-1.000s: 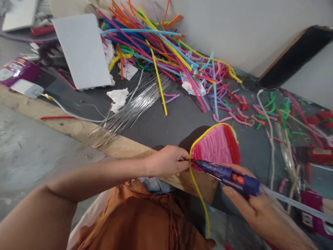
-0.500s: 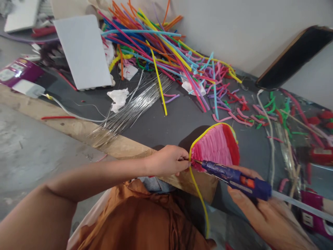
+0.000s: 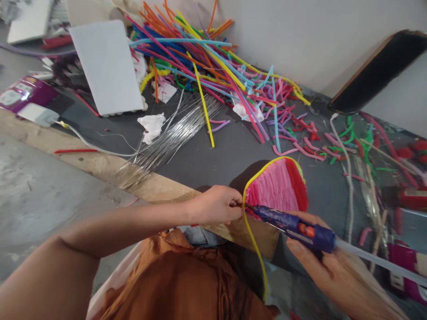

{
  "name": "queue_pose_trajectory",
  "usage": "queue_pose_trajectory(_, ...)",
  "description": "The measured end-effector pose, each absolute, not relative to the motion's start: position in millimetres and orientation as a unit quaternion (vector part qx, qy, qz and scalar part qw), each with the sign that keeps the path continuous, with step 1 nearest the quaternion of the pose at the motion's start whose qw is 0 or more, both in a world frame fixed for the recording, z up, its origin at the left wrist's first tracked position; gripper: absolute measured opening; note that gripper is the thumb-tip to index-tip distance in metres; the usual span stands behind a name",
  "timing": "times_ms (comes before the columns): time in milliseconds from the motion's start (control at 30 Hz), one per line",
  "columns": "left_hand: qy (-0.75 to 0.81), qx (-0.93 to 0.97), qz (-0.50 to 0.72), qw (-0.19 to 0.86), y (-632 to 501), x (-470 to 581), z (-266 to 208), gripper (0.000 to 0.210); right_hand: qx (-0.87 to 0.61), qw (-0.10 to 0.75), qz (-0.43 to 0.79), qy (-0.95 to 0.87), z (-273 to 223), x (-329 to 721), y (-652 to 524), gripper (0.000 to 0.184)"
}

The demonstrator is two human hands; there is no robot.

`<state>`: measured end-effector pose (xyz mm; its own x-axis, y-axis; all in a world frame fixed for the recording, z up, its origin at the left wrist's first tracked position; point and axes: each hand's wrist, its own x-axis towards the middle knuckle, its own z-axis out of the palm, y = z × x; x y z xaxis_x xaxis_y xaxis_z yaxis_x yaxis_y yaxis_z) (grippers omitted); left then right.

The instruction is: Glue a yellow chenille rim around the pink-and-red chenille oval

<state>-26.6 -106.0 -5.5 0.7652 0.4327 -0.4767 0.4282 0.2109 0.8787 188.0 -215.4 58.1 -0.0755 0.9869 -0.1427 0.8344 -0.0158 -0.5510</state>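
Note:
A blue glue gun (image 3: 290, 226) with a long translucent glue stick (image 3: 376, 258) in its back is gripped in my right hand (image 3: 320, 266). Its nozzle touches the left edge of a pink and red piece made of pipe cleaners (image 3: 275, 186). Around that piece runs a yellow pipe cleaner (image 3: 255, 242), whose loose end hangs down past the table edge. My left hand (image 3: 220, 205) is closed at the same edge, pinching the yellow pipe cleaner and the rim beside the nozzle. Its fingertips are partly hidden.
Behind lies a heap of coloured pipe cleaners (image 3: 200, 58), with short cut pieces (image 3: 310, 146) to its right. A bundle of thin metal wires (image 3: 170, 142), a white box-like object (image 3: 108, 69) and a white cable (image 3: 90, 144) lie leftward. A dark phone-like slab (image 3: 376, 73) leans against the wall.
My right hand has shifted the glue gun slightly left, bringing its nozzle against the yellow edge near my left fingertips. My left hand and the pink piece stay almost still.

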Motion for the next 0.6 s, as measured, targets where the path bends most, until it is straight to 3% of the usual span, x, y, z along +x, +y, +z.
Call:
queue_pose_trajectory(367,0.365,0.596,-0.003,0.715,-107,-25,-3,0.02,-0.662,0.152,0.248,-0.691,51,204,-234,0.034)
queue_pose_trajectory(600,0.373,0.613,0.01,0.696,-105,-27,3,0.024,-0.727,0.271,0.249,-0.579,49,207,-250,0.03)
